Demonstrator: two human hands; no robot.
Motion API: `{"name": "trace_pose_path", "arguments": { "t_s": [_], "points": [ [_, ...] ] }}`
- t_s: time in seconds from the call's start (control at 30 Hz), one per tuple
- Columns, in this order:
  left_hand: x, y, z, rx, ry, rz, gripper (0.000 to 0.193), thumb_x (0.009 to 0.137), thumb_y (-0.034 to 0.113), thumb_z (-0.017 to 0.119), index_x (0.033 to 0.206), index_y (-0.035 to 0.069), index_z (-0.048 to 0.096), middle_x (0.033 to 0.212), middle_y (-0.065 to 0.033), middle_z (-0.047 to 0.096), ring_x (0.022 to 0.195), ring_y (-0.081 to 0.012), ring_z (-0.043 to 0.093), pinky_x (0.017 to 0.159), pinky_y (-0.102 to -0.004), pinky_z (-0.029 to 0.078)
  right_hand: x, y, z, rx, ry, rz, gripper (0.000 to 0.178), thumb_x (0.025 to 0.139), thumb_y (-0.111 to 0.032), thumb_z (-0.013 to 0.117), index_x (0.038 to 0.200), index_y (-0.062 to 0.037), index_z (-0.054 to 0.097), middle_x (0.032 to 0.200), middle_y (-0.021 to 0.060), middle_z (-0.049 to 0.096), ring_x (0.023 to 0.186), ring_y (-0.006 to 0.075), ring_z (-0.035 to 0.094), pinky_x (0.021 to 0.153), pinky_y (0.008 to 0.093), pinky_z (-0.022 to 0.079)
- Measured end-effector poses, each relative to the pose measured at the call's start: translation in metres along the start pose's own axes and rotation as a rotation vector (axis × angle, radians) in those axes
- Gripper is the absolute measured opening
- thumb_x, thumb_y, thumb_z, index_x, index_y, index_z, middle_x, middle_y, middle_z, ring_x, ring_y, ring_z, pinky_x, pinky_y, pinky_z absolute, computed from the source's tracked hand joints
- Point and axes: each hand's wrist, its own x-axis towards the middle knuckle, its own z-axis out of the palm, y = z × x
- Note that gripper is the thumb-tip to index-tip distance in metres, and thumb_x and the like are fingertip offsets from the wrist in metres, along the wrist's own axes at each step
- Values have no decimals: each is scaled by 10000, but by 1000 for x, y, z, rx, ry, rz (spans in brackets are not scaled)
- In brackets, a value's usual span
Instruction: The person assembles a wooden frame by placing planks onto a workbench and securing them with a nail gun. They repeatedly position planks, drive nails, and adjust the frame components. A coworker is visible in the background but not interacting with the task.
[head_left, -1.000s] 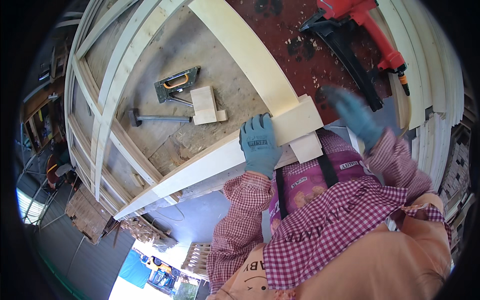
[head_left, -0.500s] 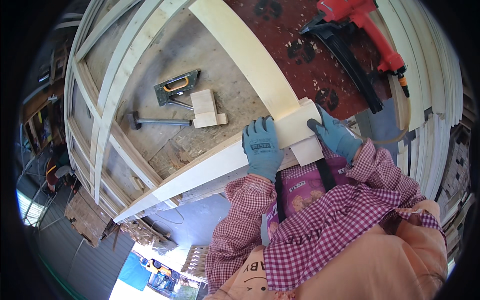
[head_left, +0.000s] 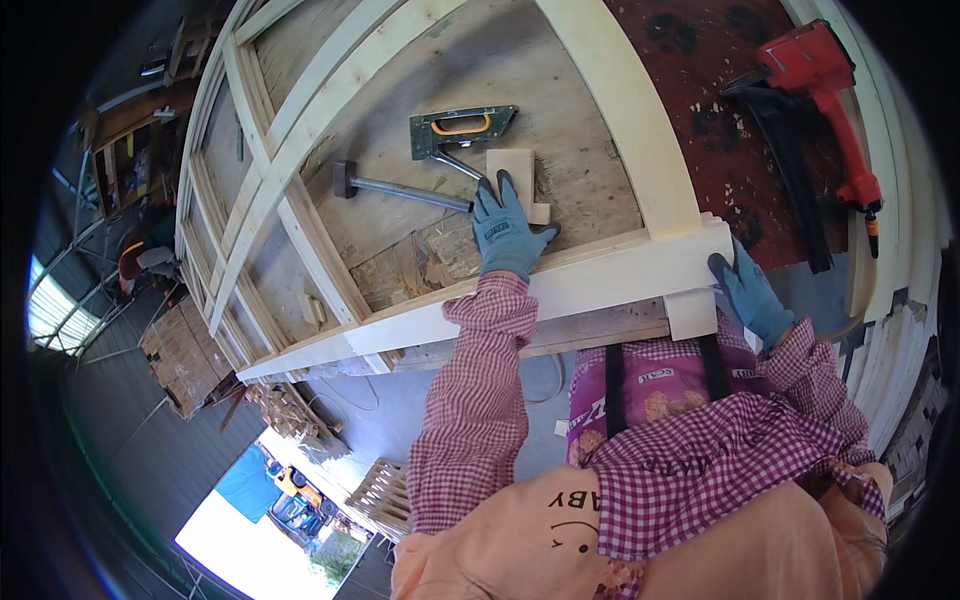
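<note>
My left hand (head_left: 508,238), in a blue-grey glove with dark fingertips, reaches over the near rail with its fingers spread. Its fingertips are by the end of the hammer (head_left: 410,192) handle and against a small pale wood block (head_left: 513,166); a firm hold on either does not show. My right hand (head_left: 756,305), gloved alike, is at the right end of the pale wooden rail (head_left: 600,275), thumb on its near face and fingers stretched out past the end. Beyond the hammer lies a dark hand staple gun (head_left: 462,133) with an orange-lined handle.
The curved wooden frame (head_left: 290,130) spreads far left over a plywood board. A red nail gun (head_left: 815,75) with a black magazine and hose lies at right on a dark red sheet (head_left: 690,120). A short board (head_left: 691,313) hangs below the rail's end. Another person (head_left: 140,262) is far left.
My left hand has left the rail's corner and reached forward to the hammer and block. My right hand has shifted to the rail's very end. The view has turned, so everything sits further right.
</note>
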Motion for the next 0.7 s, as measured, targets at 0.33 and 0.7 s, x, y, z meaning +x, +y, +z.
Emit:
{"name": "trace_pose_path", "arguments": {
  "t_s": [0.33, 0.7],
  "points": [
    [-1, 3, 25, -269, 134, -23, 947, 672, 398, 770, 1403, 36, 289, 1403, -277, 286, 1285, -417, 312, 1062, -485, 271, 15, 43, 11, 86, 69, -177, 538, 930, -321, 534, 1376, -64, 378, 1248, 180, 544, 1138, 275, 519, 974, 385, 386],
    [-106, -166, -48, -241, 589, -127, 756, 758, 353, 670, 1341, -21, 369, 1320, -242, 412, 1237, -399, 365, 1072, -503, 228, 7, 21, -1, 180, -48, -68, 551, 955, -347, 512, 1372, -15, 374, 1291, 96, 495, 1142, 177, 478, 982, 298, 382]
  ]
}}
